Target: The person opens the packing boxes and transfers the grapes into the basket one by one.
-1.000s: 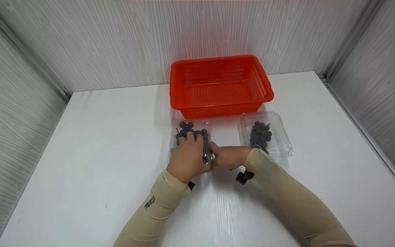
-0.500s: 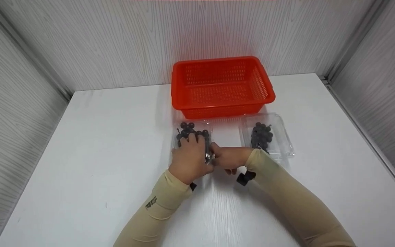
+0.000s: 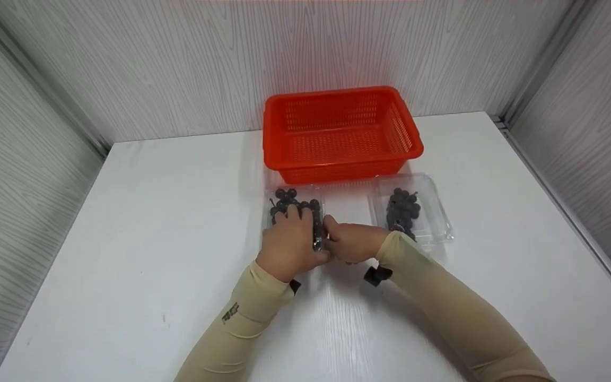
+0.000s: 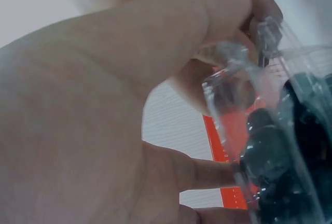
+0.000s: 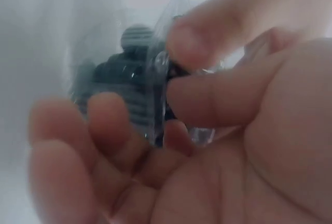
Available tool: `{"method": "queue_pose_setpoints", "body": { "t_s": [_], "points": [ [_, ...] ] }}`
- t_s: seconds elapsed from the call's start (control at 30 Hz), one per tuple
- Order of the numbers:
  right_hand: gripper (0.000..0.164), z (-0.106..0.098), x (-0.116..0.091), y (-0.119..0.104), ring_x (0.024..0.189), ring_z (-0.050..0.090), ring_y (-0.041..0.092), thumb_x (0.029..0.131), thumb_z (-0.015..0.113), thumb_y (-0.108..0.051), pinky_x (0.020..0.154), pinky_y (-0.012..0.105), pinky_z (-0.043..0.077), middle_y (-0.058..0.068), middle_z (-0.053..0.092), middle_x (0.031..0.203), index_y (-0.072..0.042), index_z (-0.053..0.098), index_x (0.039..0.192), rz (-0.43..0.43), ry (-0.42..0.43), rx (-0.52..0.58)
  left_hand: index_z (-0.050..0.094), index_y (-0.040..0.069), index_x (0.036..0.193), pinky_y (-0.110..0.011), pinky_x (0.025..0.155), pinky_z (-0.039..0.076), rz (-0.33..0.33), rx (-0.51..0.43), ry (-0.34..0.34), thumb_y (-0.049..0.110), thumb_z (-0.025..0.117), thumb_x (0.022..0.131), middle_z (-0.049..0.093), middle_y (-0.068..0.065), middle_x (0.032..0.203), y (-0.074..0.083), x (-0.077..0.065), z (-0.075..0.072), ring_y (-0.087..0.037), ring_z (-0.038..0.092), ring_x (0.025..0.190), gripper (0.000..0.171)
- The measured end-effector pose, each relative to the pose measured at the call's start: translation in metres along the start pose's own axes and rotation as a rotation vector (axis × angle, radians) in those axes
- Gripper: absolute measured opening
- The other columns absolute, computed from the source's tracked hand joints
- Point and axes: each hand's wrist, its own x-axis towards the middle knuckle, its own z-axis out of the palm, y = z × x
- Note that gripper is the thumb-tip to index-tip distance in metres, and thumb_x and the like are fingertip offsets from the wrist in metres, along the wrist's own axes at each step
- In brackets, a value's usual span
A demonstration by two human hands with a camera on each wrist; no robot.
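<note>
A clear plastic box [image 3: 268, 216] with dark grapes [image 3: 286, 199] sits on the white table in front of the red basket. My left hand [image 3: 287, 244] lies over it from the near side, fingers across the top and thumb along the near right corner, holding it. At that corner my right hand [image 3: 356, 242] pinches the box's edge between thumb and index finger, its other fingers loosely bent. In the left wrist view the clear wall [image 4: 228, 117] rises past the thumb, with grapes [image 4: 275, 151] behind it. The left palm hides the box's near part.
The red plastic basket [image 3: 345, 164] stands behind, with nothing in it. To the right lies another clear plastic box [image 3: 435, 209] with a bunch of dark grapes [image 3: 403, 207], partly covered by the right forearm. Pale walls enclose the table [image 3: 141, 239] at the back and sides.
Both hands keep to the same corner of the box. The right hand's lower fingers, seen hanging below half a second ago, are tucked in more, and its thumb has shifted up slightly.
</note>
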Motion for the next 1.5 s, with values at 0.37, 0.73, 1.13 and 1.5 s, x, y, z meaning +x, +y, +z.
{"method": "queue_pose_setpoints", "body": {
  "t_s": [0.37, 0.73, 1.13, 1.5],
  "points": [
    [0.019, 0.003, 0.003, -0.003, 0.058, 0.061, 0.018, 0.107, 0.043, -0.015, 0.055, 0.031, 0.050, 0.005, 0.064, 0.080, -0.004, 0.038, 0.123, 0.047, 0.082, -0.037, 0.056, -0.005, 0.136, -0.062, 0.075, 0.059, -0.014, 0.042, 0.013, 0.055, 0.080, 0.079, 0.060, -0.026, 0.123, 0.003, -0.001, 0.000, -0.045, 0.062, 0.108, 0.086],
    [0.018, 0.002, 0.006, -0.008, 0.076, 0.061, 0.025, 0.101, 0.061, -0.025, 0.072, 0.047, 0.053, 0.008, 0.067, 0.087, -0.008, 0.064, 0.101, 0.103, 0.327, -0.332, 0.052, -0.006, 0.141, -0.063, 0.078, 0.058, 0.008, 0.005, -0.002, 0.043, 0.067, 0.087, 0.057, -0.028, 0.126, 0.001, 0.000, -0.001, -0.048, 0.058, 0.112, 0.075],
    [0.025, 0.002, 0.007, 0.001, 0.073, 0.055, 0.021, 0.102, 0.055, -0.023, 0.073, 0.044, 0.051, 0.005, 0.069, 0.084, -0.012, 0.077, 0.103, 0.083, 0.251, -0.354, 0.047, -0.003, 0.148, -0.064, 0.093, 0.053, 0.032, -0.078, -0.090, 0.040, 0.062, 0.092, 0.052, -0.029, 0.137, 0.003, 0.000, -0.006, -0.047, 0.054, 0.122, 0.072],
    [0.019, -0.003, 0.006, -0.002, 0.068, 0.052, 0.020, 0.098, 0.061, -0.018, 0.065, 0.038, 0.045, 0.003, 0.063, 0.076, -0.011, 0.076, 0.091, 0.100, 0.241, -0.335, 0.047, -0.003, 0.148, -0.063, 0.094, 0.053, 0.058, -0.127, -0.098, 0.042, 0.060, 0.093, 0.052, -0.030, 0.139, 0.001, 0.000, -0.010, -0.047, 0.055, 0.123, 0.072]
  ]
}}
